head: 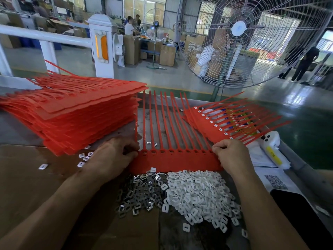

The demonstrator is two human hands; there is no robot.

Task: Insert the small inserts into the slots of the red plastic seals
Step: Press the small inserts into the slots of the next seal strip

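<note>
The red seal strip (175, 160) is pinched at both ends by curled fingers of the left hand (115, 156) and right hand (229, 156). It is judged light and flexible, best held by its flat tab. The small inserts (196, 188) look slippery.

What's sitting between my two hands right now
In the head view, a red seal strip spans the gap between the left hand and right hand, each gripping one end; its slots look unfilled.
</note>
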